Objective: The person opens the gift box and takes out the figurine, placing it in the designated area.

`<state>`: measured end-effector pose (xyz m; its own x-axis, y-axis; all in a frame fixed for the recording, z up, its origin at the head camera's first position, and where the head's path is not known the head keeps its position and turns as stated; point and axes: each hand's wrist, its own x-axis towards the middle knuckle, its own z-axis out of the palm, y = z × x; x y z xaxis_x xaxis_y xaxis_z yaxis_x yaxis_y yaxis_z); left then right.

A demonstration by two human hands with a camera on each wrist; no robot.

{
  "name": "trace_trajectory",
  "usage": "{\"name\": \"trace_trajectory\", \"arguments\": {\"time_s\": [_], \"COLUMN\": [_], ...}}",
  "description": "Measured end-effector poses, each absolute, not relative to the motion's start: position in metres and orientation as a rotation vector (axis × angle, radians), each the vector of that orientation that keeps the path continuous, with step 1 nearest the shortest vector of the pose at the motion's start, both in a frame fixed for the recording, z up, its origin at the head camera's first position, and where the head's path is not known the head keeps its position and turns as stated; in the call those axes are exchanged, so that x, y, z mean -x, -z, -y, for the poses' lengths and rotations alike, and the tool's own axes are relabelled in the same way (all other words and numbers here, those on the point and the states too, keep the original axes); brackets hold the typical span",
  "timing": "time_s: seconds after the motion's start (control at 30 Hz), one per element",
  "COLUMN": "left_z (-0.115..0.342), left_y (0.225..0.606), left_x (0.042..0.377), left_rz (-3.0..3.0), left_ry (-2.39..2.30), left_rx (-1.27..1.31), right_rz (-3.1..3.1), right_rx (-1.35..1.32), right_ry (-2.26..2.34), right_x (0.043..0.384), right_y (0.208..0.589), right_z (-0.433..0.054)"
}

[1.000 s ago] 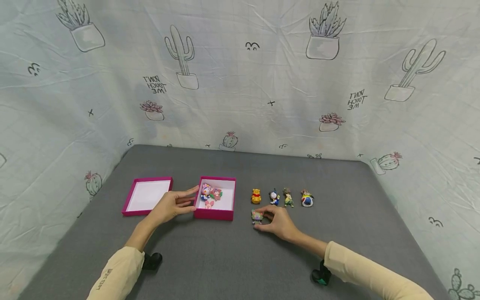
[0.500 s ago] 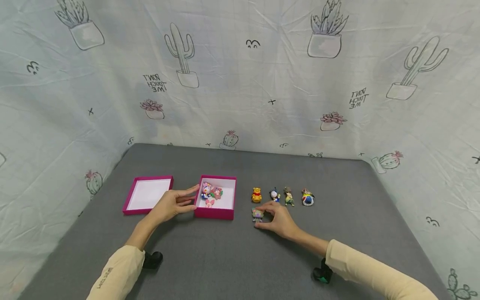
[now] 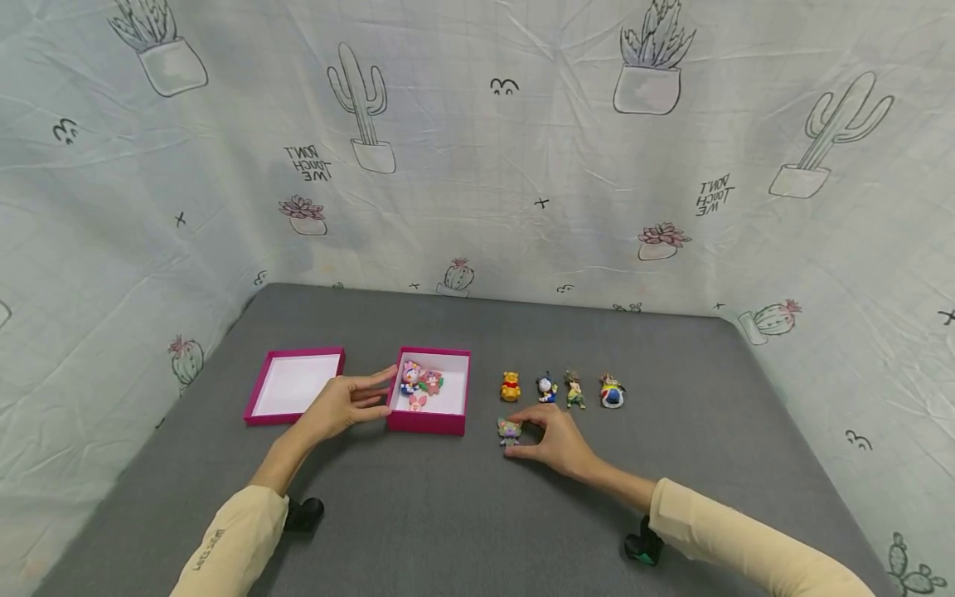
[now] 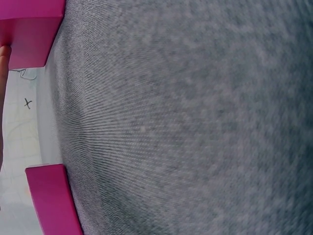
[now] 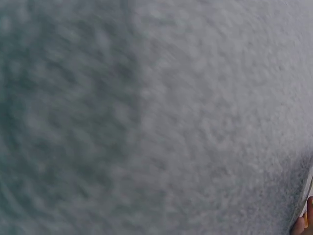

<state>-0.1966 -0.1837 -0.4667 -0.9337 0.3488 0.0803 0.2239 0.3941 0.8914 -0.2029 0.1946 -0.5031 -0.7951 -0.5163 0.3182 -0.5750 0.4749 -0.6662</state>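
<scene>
Your right hand point(image 3: 554, 444) pinches the grey, eared figurine point(image 3: 509, 432) between thumb and fingers, right of the open magenta box point(image 3: 427, 424). Your left hand point(image 3: 333, 408), fingers extended, touches the box's left side. Risk: slack fingertip pinch could drop the figurine.

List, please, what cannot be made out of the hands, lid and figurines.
Head view: near right corner of the pink lid, hidden by the left hand.
Head view: facial details of the grey figurine in the right hand, too small.
Left wrist view: most of the left hand, cut off by the left edge.
Right wrist view: most of the right hand, cut off at the lower right corner.
</scene>
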Motion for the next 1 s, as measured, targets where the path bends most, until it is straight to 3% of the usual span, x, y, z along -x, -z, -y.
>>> {"name": "trace_trajectory", "arguments": {"time_s": [0.53, 0.8, 1.0], "left_z": [0.184, 0.184, 0.183], "left_y": [0.469, 0.470, 0.469], "left_x": [0.198, 0.196, 0.195], "left_rz": [-2.542, -2.544, -2.557], "left_ry": [-1.576, -1.590, -1.571], "left_rx": [-0.581, -0.558, -0.565], "right_rz": [2.534, 2.383, 2.415], "right_rx": [-0.988, -1.437, -1.491], "right_ry": [-1.495, -2.067, -2.259], "right_x": [0.201, 0.247, 0.282], "right_y": [0.485, 0.458, 0.443], "right_z": [-0.195, -0.195, -0.178]}}
